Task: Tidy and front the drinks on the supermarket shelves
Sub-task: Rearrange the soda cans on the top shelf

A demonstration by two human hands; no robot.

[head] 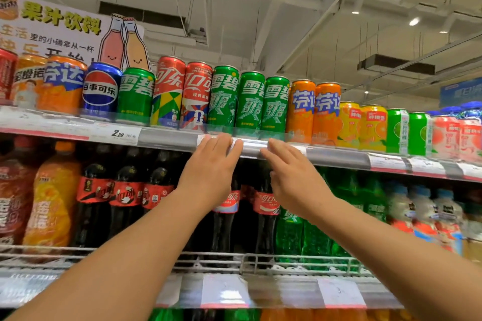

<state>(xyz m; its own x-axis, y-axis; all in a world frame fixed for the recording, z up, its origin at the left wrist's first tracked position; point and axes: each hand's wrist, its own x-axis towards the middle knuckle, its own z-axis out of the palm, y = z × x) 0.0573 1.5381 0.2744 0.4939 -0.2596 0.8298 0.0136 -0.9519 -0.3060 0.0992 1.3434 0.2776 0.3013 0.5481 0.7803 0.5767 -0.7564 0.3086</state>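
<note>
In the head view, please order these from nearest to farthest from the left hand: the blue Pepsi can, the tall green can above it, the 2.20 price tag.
1. Tall green can, directly above the left hand.
2. 2.20 price tag, left along the shelf edge.
3. Blue Pepsi can, farther left, up on the shelf.
</note>
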